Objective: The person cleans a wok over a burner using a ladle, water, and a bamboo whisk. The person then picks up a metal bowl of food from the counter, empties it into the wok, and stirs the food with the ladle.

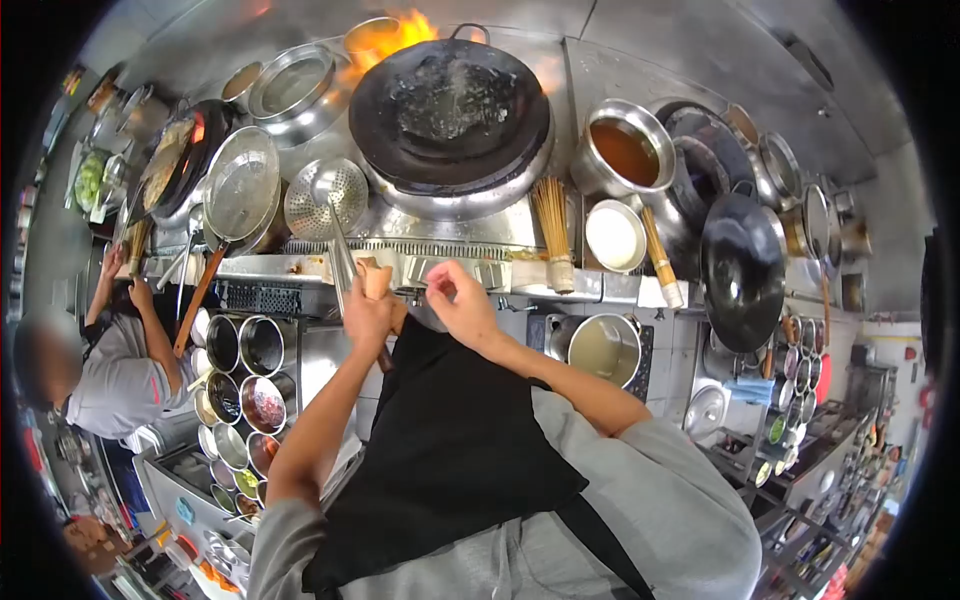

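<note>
My left hand (370,312) is wrapped round a long-handled metal ladle (337,188). The ladle's bowl lies over a perforated skimmer (300,208), left of the large black wok (450,112). A tan piece beside my left fingers is hard to make out. To its right, my right hand (464,308) is raised over the stove's front edge with its fingers curled in; nothing shows in it. The wok sits on the burner with a wet, shiny inside, and flames (395,40) rise at its back left.
Right of the wok are a bamboo brush (553,225), a pot of brown liquid (628,150), a white-filled bowl (614,237) and an upright wok (743,270). A mesh strainer (241,185) stands left. A co-worker (130,370) works at far left, near several ingredient pots.
</note>
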`<move>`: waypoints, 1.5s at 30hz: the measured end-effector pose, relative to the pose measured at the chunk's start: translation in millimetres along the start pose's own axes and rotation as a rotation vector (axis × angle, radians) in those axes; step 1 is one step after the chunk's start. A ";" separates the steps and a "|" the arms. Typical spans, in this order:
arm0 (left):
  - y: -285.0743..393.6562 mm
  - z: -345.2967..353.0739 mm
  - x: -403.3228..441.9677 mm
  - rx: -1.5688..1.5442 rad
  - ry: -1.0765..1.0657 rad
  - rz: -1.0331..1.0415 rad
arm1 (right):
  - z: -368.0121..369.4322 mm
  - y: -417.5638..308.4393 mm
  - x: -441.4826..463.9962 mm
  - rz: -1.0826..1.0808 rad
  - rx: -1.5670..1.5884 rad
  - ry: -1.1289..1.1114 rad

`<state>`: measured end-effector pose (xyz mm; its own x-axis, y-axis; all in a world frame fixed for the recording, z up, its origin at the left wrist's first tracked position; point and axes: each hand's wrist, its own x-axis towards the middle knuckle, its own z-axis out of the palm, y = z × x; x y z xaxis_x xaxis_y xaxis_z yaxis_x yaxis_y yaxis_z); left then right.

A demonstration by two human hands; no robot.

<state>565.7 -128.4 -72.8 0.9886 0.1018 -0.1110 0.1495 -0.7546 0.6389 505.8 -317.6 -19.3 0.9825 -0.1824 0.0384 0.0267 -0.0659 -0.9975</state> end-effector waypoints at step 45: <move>117.1 -39.0 -11.0 -1.187 -0.605 -0.472 | -184.2 187.0 9.9 0.329 -1.286 0.334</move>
<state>573.1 -192.7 33.0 0.7263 -0.3308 -0.6026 0.6858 0.2892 0.6678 486.5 -512.5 -194.4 0.8141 -0.5806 0.0078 -0.5662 -0.7968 -0.2112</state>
